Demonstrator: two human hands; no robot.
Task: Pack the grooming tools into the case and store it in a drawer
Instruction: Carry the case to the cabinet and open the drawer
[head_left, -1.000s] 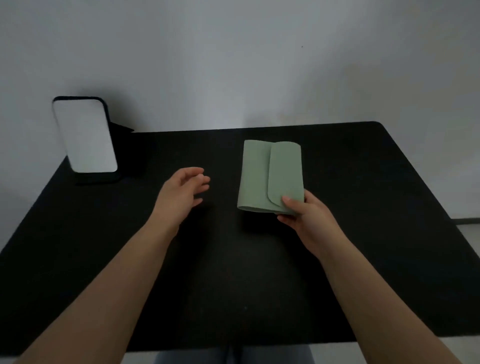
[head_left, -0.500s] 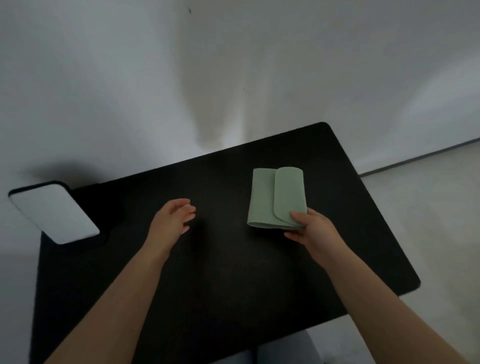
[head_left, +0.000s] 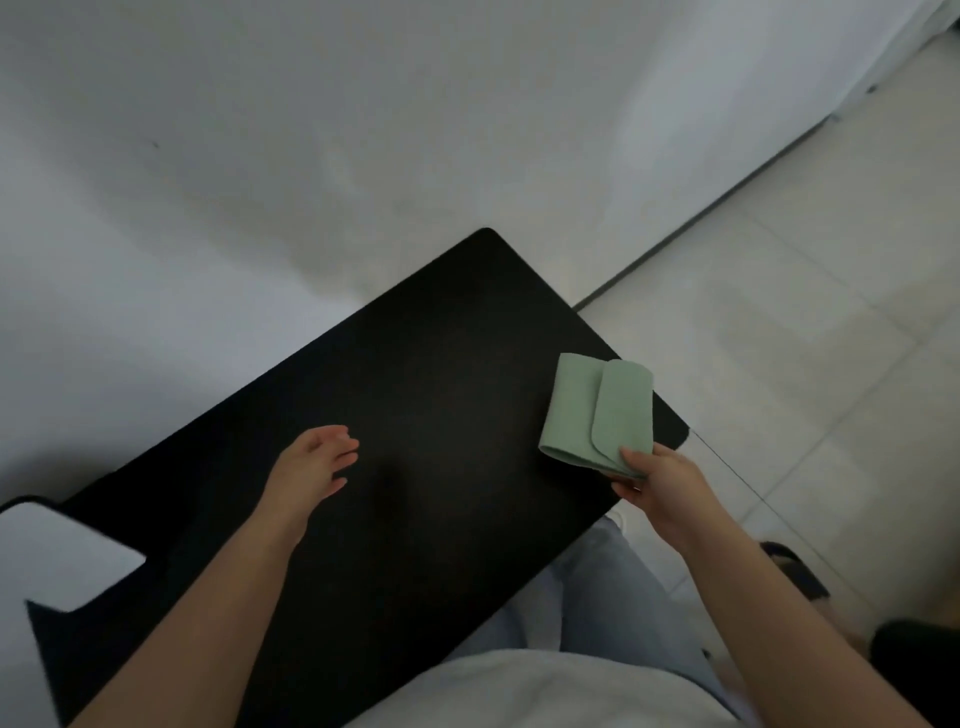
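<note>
Black table (head_left: 415, 415), right hand (head_left: 660, 483) pinching green case (head_left: 597, 410) near corner, left hand (head_left: 311, 467) apart, loosely spread

Matt sage-green felt-like case (head_left: 597, 410), smooth matt black table (head_left: 415, 415), pale glossy floor tiles (head_left: 805, 312), matt white wall (head_left: 260, 156)

Dim, flat light; the black tabletop (head_left: 415, 415) swallows detail, the wall (head_left: 260, 156) carries soft grey shadows, and motion blur softens everything (edges bend with wide-angle distortion).
</note>
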